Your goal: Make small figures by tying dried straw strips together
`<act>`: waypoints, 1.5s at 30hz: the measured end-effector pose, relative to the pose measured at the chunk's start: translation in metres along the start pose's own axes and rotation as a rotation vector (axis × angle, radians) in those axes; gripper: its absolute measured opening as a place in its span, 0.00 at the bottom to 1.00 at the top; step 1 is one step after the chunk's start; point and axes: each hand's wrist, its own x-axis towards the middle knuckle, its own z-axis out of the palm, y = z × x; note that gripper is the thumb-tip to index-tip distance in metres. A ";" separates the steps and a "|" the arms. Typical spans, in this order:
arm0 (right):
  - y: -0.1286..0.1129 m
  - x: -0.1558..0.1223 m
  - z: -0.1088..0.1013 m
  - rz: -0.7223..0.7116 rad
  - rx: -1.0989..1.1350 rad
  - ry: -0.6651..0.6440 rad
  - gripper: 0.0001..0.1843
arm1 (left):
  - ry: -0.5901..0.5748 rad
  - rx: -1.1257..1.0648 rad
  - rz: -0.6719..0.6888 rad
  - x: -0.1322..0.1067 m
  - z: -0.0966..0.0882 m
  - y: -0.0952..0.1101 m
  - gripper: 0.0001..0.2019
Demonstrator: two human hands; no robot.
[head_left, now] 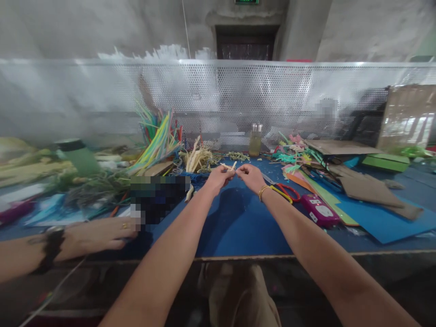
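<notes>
Left grip (220, 178) well inside table edge (245, 258)

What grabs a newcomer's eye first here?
Probably the multicoloured bundle of thin strips fanning up at back left. Next, the left hand pinching a pale strip above the blue tabletop, the right hand close beside it. Then the purple box on the right.
</notes>
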 end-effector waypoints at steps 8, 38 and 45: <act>-0.006 0.001 -0.009 -0.022 -0.070 0.030 0.07 | 0.072 -0.089 0.052 0.004 -0.003 0.003 0.14; -0.057 -0.004 -0.029 -0.346 0.085 0.285 0.13 | -0.070 0.433 0.236 -0.002 0.006 -0.003 0.13; -0.056 0.007 -0.042 -0.329 0.114 0.180 0.15 | -0.127 0.017 0.074 -0.005 0.008 -0.001 0.15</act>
